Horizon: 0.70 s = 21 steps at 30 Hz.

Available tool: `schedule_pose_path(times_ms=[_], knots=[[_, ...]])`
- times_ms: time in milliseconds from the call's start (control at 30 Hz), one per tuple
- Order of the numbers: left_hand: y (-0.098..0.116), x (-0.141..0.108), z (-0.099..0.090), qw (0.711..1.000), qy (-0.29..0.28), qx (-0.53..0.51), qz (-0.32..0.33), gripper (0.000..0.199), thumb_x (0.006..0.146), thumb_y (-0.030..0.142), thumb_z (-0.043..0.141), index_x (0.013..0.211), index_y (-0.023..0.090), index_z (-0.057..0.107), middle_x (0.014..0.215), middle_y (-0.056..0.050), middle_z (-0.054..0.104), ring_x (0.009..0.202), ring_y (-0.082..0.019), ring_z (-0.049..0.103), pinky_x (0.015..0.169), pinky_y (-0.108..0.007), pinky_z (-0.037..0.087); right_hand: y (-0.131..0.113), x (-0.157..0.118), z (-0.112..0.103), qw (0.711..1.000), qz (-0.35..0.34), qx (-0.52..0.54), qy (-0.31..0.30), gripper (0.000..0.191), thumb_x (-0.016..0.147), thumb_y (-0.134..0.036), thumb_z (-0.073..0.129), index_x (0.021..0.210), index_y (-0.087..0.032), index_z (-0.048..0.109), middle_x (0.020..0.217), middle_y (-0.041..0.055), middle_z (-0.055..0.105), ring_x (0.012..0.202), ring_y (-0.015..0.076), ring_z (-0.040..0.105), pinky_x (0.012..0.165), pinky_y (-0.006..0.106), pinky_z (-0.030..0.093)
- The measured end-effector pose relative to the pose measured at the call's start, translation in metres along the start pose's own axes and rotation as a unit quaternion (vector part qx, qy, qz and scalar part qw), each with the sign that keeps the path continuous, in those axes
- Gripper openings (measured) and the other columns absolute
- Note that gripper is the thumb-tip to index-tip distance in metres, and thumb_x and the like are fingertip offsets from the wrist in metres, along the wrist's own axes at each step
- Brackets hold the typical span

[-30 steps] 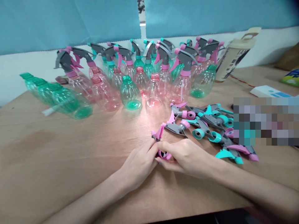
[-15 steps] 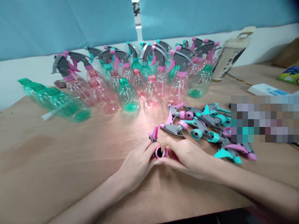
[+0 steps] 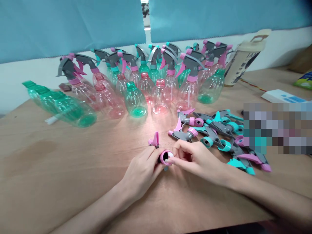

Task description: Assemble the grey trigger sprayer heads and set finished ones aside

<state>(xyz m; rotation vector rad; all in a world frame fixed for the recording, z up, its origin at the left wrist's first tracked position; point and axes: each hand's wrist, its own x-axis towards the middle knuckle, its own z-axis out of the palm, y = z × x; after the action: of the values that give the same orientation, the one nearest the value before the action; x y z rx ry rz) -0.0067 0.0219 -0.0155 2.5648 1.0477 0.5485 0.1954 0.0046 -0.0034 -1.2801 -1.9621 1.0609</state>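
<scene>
My left hand (image 3: 141,169) is closed around a trigger sprayer head (image 3: 156,139), grey with a pink trigger, nozzle and collar. Its collar faces up toward me, showing a dark hollow inside. At the right side of that opening is a small white disc (image 3: 170,155), pinched by the thumb and fingertips of my right hand (image 3: 197,159). The disc lies partly within the collar ring; how deep it goes cannot be made out. Right of my hands lies a pile of loose sprayer heads (image 3: 209,133), some pink and grey, others teal and grey.
Several clear pink and green bottles stand at the back, some with sprayers on, others open, like the green bottle (image 3: 135,100). Green bottles (image 3: 73,109) cluster at left beside a white strip. A tall cup (image 3: 243,61) and white box (image 3: 284,96) are at right.
My right fingers have shifted from around the collar to a pinch at its opening, and more of the white disc shows. The sprayer head has moved slightly left in my left hand.
</scene>
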Motion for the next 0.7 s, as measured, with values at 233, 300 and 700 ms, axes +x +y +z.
schedule_pose_path(times_ms=[233, 300, 700], knots=[[0.001, 0.000, -0.001, 1.000, 0.010, -0.009, -0.002, 0.017, 0.094, 0.029, 0.045, 0.100, 0.016, 0.055, 0.083, -0.004, 0.057, 0.071, -0.017, 0.056, 0.060, -0.028, 0.047, -0.008, -0.004, -0.001, 0.999, 0.007, 0.012, 0.040, 0.022, 0.087, -0.037, 0.056, 0.075, -0.019, 0.062, 0.052, -0.0069, 0.045, 0.048, 0.0065, 0.039, 0.047, 0.021, 0.029], [0.001, 0.000, -0.003, 1.000, 0.003, -0.026, -0.010, 0.016, 0.094, 0.028, 0.047, 0.101, 0.016, 0.054, 0.086, -0.004, 0.058, 0.074, -0.017, 0.057, 0.063, -0.028, 0.048, -0.009, -0.004, -0.002, 0.998, 0.014, 0.046, 0.034, 0.020, 0.085, -0.037, 0.059, 0.076, -0.019, 0.064, 0.050, -0.0073, 0.044, 0.047, 0.0067, 0.038, 0.046, 0.020, 0.029], [-0.001, -0.002, -0.002, 0.999, 0.001, -0.049, 0.017, 0.022, 0.095, 0.030, 0.044, 0.110, 0.017, 0.053, 0.089, -0.004, 0.060, 0.077, -0.017, 0.060, 0.066, -0.029, 0.051, -0.009, -0.004, -0.003, 0.998, 0.016, 0.049, 0.021, 0.016, 0.078, -0.030, 0.068, 0.069, -0.016, 0.065, 0.047, -0.0079, 0.041, 0.045, 0.0050, 0.035, 0.042, 0.019, 0.025]])
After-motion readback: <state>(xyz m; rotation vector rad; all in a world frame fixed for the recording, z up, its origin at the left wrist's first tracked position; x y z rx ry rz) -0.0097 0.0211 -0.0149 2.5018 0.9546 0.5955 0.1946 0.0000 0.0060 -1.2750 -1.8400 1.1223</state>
